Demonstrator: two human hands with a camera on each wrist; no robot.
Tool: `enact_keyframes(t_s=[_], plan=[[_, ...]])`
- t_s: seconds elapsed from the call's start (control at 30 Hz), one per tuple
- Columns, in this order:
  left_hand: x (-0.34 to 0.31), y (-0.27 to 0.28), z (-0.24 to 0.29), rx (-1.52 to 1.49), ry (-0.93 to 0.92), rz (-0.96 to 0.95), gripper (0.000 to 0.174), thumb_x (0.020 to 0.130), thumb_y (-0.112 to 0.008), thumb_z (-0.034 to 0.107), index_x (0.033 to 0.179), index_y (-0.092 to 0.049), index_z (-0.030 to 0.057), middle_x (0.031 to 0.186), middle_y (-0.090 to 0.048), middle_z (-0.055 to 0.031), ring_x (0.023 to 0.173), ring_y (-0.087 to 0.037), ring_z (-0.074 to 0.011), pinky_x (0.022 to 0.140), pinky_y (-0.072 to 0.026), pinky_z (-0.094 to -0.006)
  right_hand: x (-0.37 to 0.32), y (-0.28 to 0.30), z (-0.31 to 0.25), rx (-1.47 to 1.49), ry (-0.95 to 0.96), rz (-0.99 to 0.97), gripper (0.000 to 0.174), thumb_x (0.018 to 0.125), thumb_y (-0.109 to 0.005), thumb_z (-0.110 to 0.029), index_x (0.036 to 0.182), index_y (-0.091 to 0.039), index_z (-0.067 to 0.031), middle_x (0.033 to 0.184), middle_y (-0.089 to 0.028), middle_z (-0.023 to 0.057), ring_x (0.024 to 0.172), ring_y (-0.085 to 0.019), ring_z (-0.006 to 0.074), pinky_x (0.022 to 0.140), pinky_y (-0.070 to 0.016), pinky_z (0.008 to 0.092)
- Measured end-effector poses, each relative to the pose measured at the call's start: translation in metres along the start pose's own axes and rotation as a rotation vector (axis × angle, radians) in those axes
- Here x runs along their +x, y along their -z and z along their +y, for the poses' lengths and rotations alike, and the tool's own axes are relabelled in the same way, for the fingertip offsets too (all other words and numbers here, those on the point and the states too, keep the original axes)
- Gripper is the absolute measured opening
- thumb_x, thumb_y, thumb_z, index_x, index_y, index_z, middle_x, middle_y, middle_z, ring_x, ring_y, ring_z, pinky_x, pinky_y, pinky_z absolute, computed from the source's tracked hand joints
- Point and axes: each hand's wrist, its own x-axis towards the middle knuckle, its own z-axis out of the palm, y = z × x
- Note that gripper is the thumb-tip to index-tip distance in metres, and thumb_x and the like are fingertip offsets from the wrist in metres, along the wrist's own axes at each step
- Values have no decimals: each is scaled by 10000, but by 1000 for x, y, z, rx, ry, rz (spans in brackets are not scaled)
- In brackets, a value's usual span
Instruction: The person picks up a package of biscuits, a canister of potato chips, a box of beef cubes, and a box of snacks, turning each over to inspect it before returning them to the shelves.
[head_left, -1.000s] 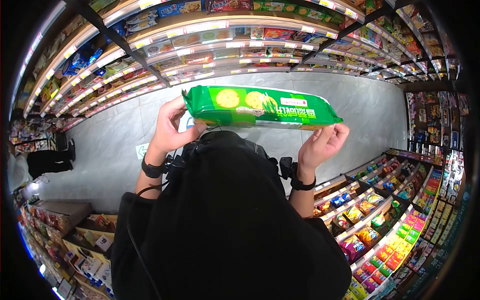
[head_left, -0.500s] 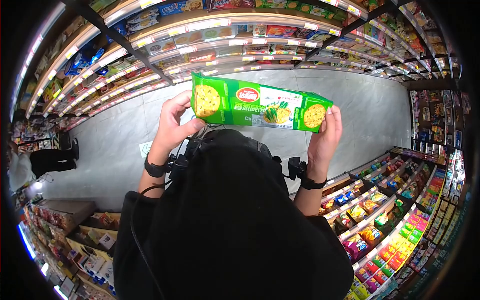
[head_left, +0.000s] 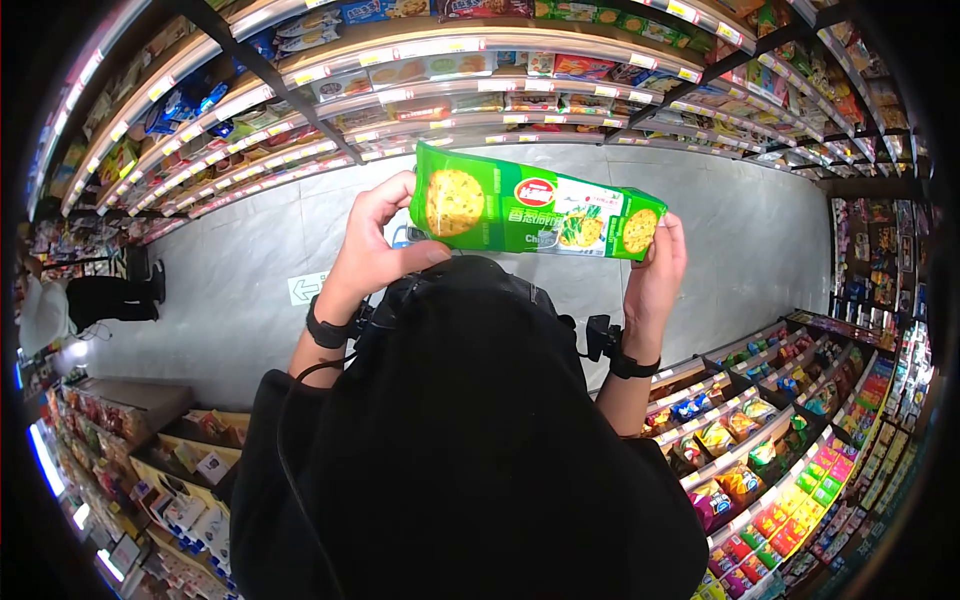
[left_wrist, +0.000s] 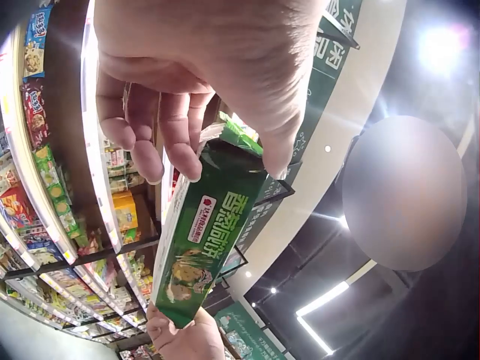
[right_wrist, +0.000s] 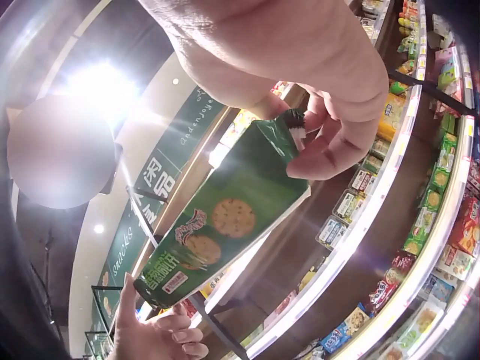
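Above the grey floor [head_left: 235, 265] of a shop aisle, a long green biscuit pack [head_left: 500, 218] hangs level with the person's two hands, one at each end, its printed face with pictured crackers and a red oval logo turned toward the head camera. The left hand [head_left: 370, 245] pinches the left end, its thumb [head_left: 420, 259] along the near side and its fingers [left_wrist: 178, 142] bent at the far side; in the left wrist view these fingers curl loosely, the outer ones a little apart from the pack. The right hand [head_left: 655, 275] grips the opposite end, its fingers [right_wrist: 334, 154] bent close together against the wrapper by the crimped seal. Beyond the pack run shelves [head_left: 440, 46] of packaged snacks; at the left stands another person [head_left: 115, 298] in dark trousers.
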Motion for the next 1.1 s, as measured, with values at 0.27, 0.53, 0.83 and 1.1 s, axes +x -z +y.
enact_keyframes(t_s=[0.27,0.53,0.83,1.1], plan=[[-3,0,0,115,-54,20,435,677,-878,112,1037,-650,26,959,-712,-42,919,-634,-97,889,-473,-280,1,0,8,-2,-23,13,106,1040,-507,-146,1100,-560,-76,992,-644,-5,862,-589,41,745,-471,208],[-4,2,0,120,-93,-5,489,623,-876,121,1035,-635,14,918,-695,-57,882,-631,-128,868,-476,-285,-1,1,15,-7,-43,32,118,1040,-499,-153,1107,-552,-72,990,-651,10,841,-614,59,708,-496,230],[-6,4,-4,79,-96,-18,510,798,-774,369,1088,-614,-20,989,-687,-78,930,-632,-154,876,-469,-295,-2,-3,11,-61,-79,-5,144,1043,-460,-177,1087,-545,-69,889,-675,40,699,-638,107,558,-501,272],[-8,7,-22,30,-4,125,692,986,-479,511,1313,-543,-95,1166,-655,-114,1102,-584,-176,975,-421,-312,-3,-10,-3,3,-57,-70,132,1037,-519,-198,1057,-555,-72,922,-659,40,773,-642,103,546,-505,265]])
